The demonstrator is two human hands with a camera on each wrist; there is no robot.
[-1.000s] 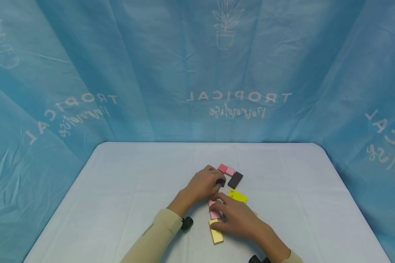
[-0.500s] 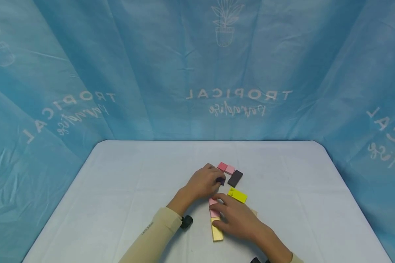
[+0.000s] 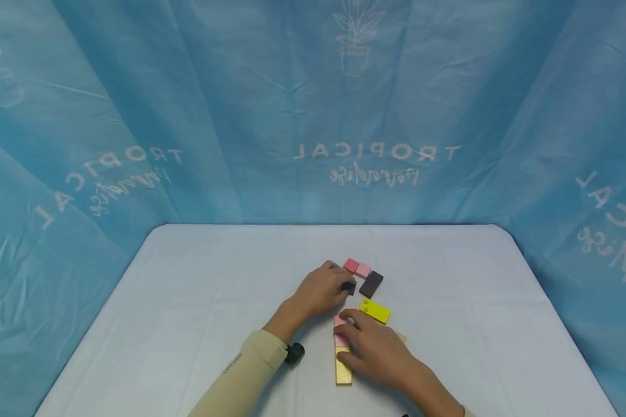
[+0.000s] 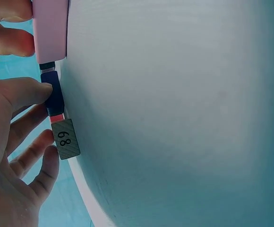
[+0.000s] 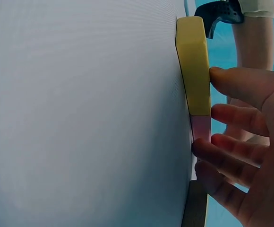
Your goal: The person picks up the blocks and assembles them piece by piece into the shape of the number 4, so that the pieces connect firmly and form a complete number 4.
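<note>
My left hand [image 3: 320,289] holds a small dark blue block [image 3: 349,288] on the white table; in the left wrist view its thumb rests on that block [image 4: 55,97]. Beside those fingers stands a grey wooden block [image 4: 65,138] marked 68. Nearer to me, my right hand [image 3: 378,347] bends over two blocks lying end to end. Its fingers curl round the pink block [image 3: 340,340], while the thumb touches the gold block [image 3: 343,373], as the right wrist view also shows. The pink block is partly covered by fingers.
Past the left hand lie a red block [image 3: 351,265], a light pink block [image 3: 363,270] and a dark brown block [image 3: 371,284]. A bright yellow block [image 3: 378,311] sits beyond the right hand, which partly hides a tan block [image 3: 401,336]. Blue curtains surround the table [image 3: 214,260].
The gold block has turned from a slant into line with the pink block, and both have shifted slightly right under the right hand. The left hand stays almost still.
</note>
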